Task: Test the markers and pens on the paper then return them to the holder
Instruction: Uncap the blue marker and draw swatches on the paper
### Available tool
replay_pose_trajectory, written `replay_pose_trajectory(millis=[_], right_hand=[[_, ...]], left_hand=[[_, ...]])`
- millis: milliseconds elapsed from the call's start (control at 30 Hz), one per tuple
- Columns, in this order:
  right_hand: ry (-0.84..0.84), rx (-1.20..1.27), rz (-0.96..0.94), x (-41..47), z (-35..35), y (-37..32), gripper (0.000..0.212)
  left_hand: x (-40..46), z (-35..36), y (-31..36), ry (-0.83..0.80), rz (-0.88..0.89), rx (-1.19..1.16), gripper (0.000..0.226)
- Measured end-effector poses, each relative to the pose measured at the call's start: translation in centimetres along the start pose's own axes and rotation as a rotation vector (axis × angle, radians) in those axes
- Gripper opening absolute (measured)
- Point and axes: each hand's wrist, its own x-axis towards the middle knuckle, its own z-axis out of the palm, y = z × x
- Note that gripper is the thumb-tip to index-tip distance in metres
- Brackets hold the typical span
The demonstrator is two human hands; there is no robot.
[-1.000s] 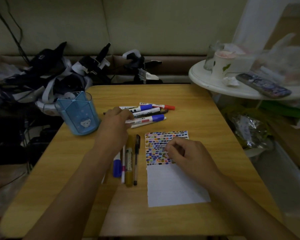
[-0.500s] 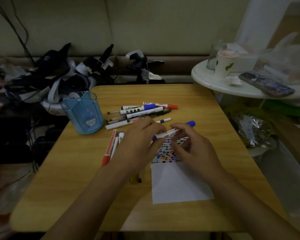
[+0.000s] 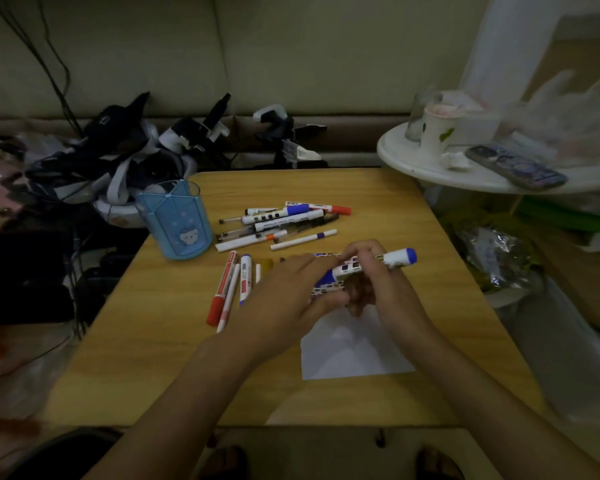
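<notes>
Both hands hold a white marker with blue ends (image 3: 394, 258) over the top of the paper (image 3: 354, 351). My left hand (image 3: 291, 292) grips its blue cap end and my right hand (image 3: 378, 278) grips the barrel. The paper's coloured test marks are mostly hidden under the hands. A heap of markers and pens (image 3: 284, 221) lies at the back of the wooden table (image 3: 153, 358). A second row of pens (image 3: 231, 285) lies left of the paper. The blue translucent holder (image 3: 175, 220) stands at the back left, with no pen showing above its rim.
A pile of dark gear and straps (image 3: 118, 150) sits behind the holder. A white round side table (image 3: 430, 168) at the right carries a cup (image 3: 437, 129) and a phone (image 3: 515, 166). Bags lie on the floor at the right.
My left hand picked a blue-ended marker from the heap and brought it over the paper. My right hand left the paper and took hold of the marker too.
</notes>
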Motion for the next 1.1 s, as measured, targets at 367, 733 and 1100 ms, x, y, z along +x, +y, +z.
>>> replay_pose_trajectory(millis=[367,733,1100], right_hand=[[0.049,-0.125,0.041,-2.1,-1.5,0.0,0.04],[-0.054,-0.126,0.108,-1.1,-2.7,0.4,0.038],[-0.14,-0.1,0.107,0.9,-3.8,0.8,0.031]], left_hand=[[-0.8,0.7,2.9,-0.079,-0.016,0.02,0.029],[0.4,1.5,1.4,-0.158,0.013,-0.072,0.032],[3.1,1.7,-0.6,-0.185,0.049,-0.182,0.03]])
